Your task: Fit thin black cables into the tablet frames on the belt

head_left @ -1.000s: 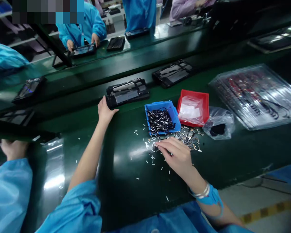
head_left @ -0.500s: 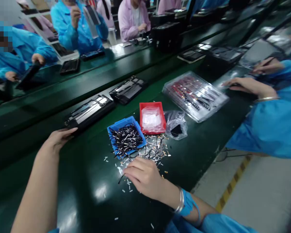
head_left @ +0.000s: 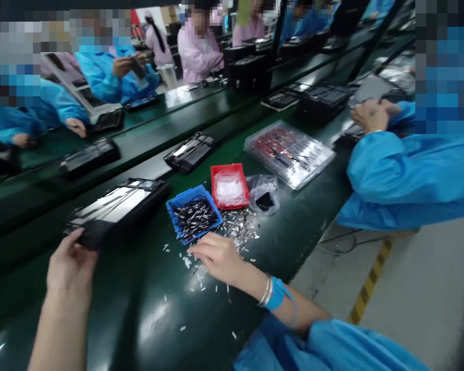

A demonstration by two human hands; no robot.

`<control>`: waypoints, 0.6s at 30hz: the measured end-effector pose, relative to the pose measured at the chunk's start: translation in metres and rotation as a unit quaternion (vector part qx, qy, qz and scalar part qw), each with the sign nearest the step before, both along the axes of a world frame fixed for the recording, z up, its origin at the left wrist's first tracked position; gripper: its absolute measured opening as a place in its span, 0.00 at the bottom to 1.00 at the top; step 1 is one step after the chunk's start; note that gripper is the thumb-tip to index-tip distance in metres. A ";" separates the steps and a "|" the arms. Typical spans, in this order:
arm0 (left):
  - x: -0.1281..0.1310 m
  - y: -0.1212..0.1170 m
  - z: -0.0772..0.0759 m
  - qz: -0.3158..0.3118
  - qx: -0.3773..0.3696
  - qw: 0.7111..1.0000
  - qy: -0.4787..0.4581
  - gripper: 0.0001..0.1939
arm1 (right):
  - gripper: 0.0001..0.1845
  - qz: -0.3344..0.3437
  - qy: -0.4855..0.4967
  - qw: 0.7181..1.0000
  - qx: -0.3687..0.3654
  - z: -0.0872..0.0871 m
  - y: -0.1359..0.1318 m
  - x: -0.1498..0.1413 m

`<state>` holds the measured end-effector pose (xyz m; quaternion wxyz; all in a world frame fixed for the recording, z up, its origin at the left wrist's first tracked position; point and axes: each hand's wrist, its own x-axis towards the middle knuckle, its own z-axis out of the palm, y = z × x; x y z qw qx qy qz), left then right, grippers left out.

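Note:
My left hand (head_left: 71,263) grips the near corner of a black tablet frame (head_left: 118,208) lying on the dark green belt (head_left: 201,319). My right hand (head_left: 216,255) rests palm down on the belt with fingers curled over a scatter of small white and metal bits (head_left: 237,229), just below a blue bin (head_left: 193,214) full of small dark parts. What its fingertips pinch, if anything, is too small to make out.
Behind the blue bin stand a red bin (head_left: 229,186) with a clear bag, a small plastic bag (head_left: 263,195) and a clear tray of red parts (head_left: 290,152). More black frames (head_left: 191,151) lie along the belt. A blue-sleeved co-worker (head_left: 406,170) works at right; others work across the line.
The view swung further right. The black frame has slid toward me with my left hand now closed on its corner. My right hand stays on the scattered bits.

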<state>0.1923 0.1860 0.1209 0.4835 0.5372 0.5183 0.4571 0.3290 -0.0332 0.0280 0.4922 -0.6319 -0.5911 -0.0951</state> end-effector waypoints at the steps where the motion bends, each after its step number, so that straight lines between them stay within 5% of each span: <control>1: -0.020 -0.018 -0.002 0.022 -0.013 0.999 -0.020 0.08 | 0.08 0.003 0.020 1.000 0.008 0.002 -0.001 0.000; 6: -0.109 -0.134 -0.033 0.103 -0.107 0.984 -0.098 0.06 | 0.05 -0.005 0.188 0.982 -0.021 0.010 -0.005 0.007; 10: -0.142 -0.213 -0.073 0.130 -0.204 0.956 -0.165 0.17 | 0.07 0.017 0.379 0.923 -0.070 0.018 -0.002 0.003; 14: -0.152 -0.262 -0.104 -0.019 -0.327 0.915 -0.234 0.17 | 0.09 0.103 0.430 0.887 -0.132 0.031 0.003 -0.026; 18: -0.165 -0.273 -0.106 -0.309 -0.438 0.803 -0.261 0.20 | 0.11 0.189 0.456 0.835 -0.244 0.039 0.018 -0.071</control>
